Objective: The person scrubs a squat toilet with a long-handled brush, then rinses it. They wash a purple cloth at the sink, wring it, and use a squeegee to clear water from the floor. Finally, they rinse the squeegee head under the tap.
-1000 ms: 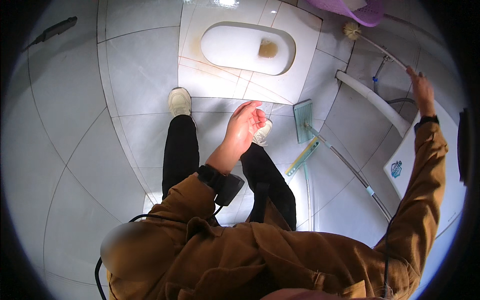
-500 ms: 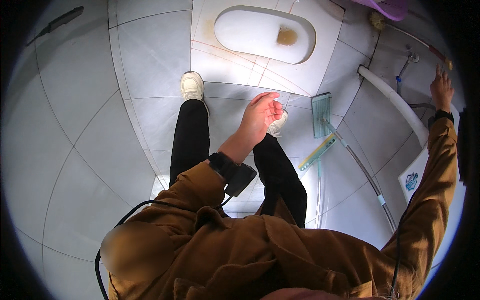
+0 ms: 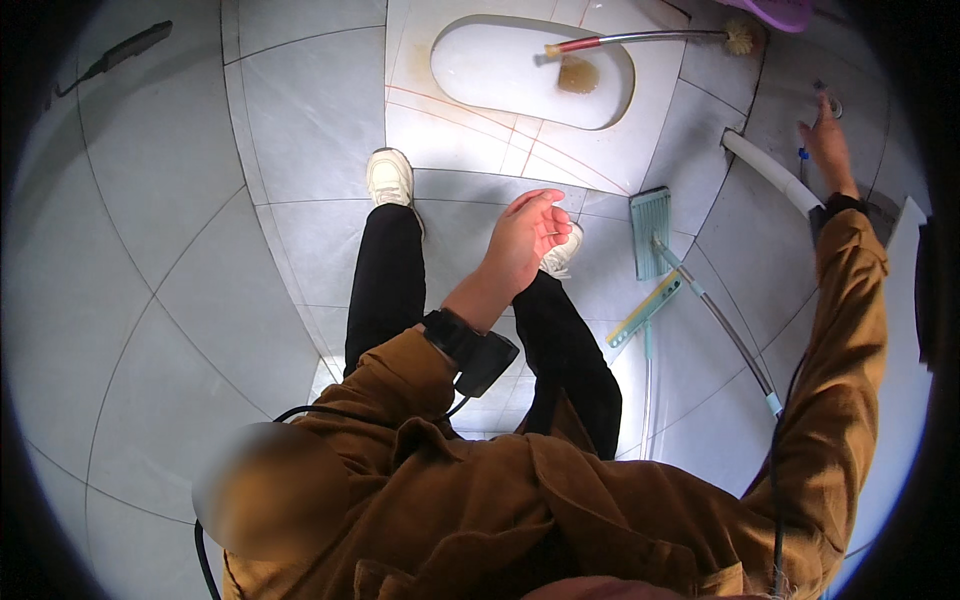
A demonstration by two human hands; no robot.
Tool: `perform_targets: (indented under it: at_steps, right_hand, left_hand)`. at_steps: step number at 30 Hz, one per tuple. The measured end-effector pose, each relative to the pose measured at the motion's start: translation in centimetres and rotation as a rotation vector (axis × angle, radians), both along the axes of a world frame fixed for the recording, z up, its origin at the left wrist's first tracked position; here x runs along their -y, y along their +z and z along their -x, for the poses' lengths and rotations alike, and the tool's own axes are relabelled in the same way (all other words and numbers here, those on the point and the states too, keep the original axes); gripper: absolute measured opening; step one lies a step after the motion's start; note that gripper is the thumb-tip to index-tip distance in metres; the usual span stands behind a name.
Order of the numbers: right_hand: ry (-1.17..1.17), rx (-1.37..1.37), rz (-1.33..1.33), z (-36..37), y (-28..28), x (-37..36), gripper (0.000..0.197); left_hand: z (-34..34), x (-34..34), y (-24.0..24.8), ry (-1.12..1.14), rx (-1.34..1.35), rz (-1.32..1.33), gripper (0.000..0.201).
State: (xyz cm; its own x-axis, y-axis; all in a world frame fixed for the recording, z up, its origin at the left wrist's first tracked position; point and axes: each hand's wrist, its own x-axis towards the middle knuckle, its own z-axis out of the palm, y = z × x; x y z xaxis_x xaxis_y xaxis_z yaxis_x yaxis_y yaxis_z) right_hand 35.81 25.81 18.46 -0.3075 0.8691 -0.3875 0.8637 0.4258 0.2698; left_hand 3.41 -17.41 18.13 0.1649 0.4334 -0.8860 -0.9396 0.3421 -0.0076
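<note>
My left hand (image 3: 525, 240) is held in front of me above the floor, fingers loosely bent and apart, with nothing seen in it. Off to the right, my right hand (image 3: 828, 145) reaches toward a small metal valve (image 3: 836, 105) on the wall. Its index finger is stretched out and the thumb stands apart; whether the fingertip touches the valve I cannot tell. A long-handled toilet brush (image 3: 650, 37) with a red grip extends across the white squat toilet (image 3: 480, 75). Its bristle head is in the far right corner, the grip end over the bowl. Brownish water sits in the bowl.
A green-headed mop (image 3: 652, 235) and a green and yellow squeegee-like tool (image 3: 640, 312) are at my right. A white pipe (image 3: 770, 170) comes out of the wall nearby. Part of a purple plastic thing (image 3: 785, 12) shows at the far right. My shoes (image 3: 390, 178) stand before the toilet.
The brush handle has swung left from beside my right hand to over the toilet. My right hand has moved left and nearer the valve. My left hand has hardly moved.
</note>
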Motion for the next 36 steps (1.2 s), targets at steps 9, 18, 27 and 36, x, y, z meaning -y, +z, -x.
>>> perform_targets:
  at_steps: [9, 18, 27, 36]
  right_hand:
    - [-0.143, -0.16, 0.379, 9.4, -11.1, 14.7, 0.038]
    - [0.483, -0.357, 0.261, 26.3, -25.6, 24.9, 0.032]
    - [0.454, 0.053, 0.38, 25.3, -28.5, 23.6, 0.018]
    - [0.492, -0.123, 0.358, 19.9, -23.0, 20.0, 0.032]
  left_hand:
    - [1.8, 0.7, 0.2, 0.013, 0.033, 0.042, 0.021]
    - [9.6, 3.6, 0.5, 0.023, -0.03, 0.175, 0.02]
    - [12.3, 3.0, -0.5, -0.103, -0.102, 0.167, 0.019]
    - [9.6, 1.0, 0.1, -0.188, -0.033, 0.132, 0.019]
